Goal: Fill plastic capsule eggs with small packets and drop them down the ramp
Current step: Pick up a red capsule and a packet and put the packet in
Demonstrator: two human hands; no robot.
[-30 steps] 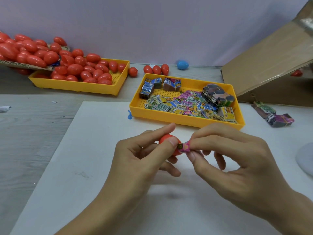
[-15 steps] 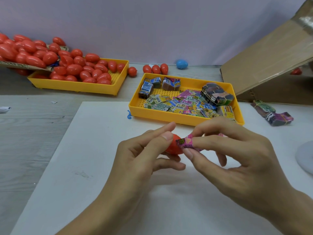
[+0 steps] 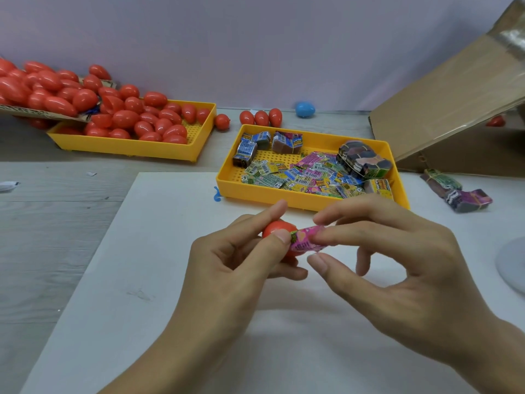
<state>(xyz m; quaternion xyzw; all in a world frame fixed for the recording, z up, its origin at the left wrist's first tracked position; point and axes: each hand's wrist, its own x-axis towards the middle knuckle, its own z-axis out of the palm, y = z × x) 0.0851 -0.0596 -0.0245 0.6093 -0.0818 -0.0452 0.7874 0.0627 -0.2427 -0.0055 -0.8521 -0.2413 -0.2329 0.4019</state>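
I see a pale purple wall behind a grey wooden desk (image 3: 56,223) with a white board (image 3: 142,280) on it. From the head camera, my left hand (image 3: 227,268) is curled around a smooth red egg half (image 3: 277,228), its grip tight on it, first finger pointing up. My right hand (image 3: 403,268) pinches a shiny pink packet (image 3: 305,241) at the egg's open mouth, with the thumb below. Two yellow plastic trays sit behind: the near tray (image 3: 284,194) has many paper packets, the far tray (image 3: 127,146) has a heap of red eggs. One blue egg (image 3: 304,109) lies by the wall. A brown cardboard ramp (image 3: 454,95) leans at the right.
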